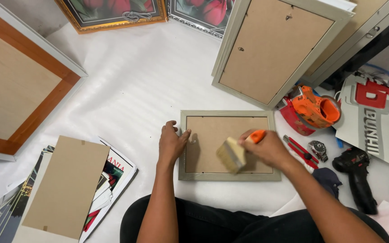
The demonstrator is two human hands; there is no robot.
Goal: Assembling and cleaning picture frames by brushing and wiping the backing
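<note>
A small grey-green picture frame (227,114) lies face down on the white sheet, its brown backing board (212,135) showing. My left hand (171,143) rests flat on the frame's left edge, fingers apart, holding nothing. My right hand (269,147) grips the orange handle of a wide paintbrush (233,153). The brush's pale bristles lie on the backing board near the middle.
A larger frame (273,49) leans face down behind. To the right lie an orange tape dispenser (316,108), a red cutter (299,149), a wristwatch (318,149) and a black power tool (359,177). Prints under a cardboard sheet (66,186) sit left; a wood-edged frame (19,85) lies far left.
</note>
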